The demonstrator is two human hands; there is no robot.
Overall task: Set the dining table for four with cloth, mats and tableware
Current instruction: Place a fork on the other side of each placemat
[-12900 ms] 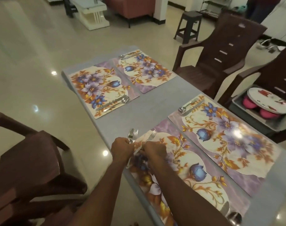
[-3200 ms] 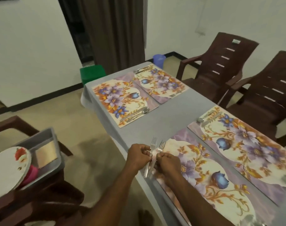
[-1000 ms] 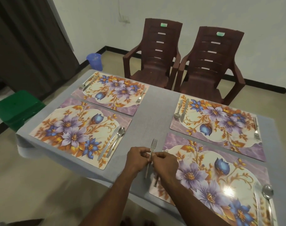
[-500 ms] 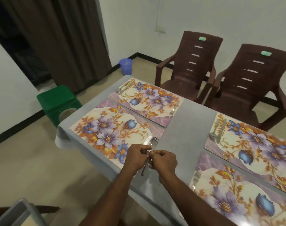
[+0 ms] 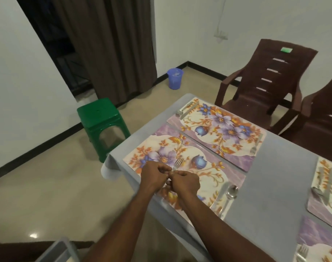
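Fork over the near mat
Our left hand (image 5: 155, 176) and right hand (image 5: 186, 181) pinch the fork (image 5: 177, 163) over the mat (image 5: 235, 178); a loose pinch could drop it.

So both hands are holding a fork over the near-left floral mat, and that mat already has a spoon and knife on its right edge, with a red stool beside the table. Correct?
Not quite: the stool is green, not red, as the head view shows. The rest holds: the left hand and right hand hold a fork over the floral mat, which has a spoon and knife at its right edge.
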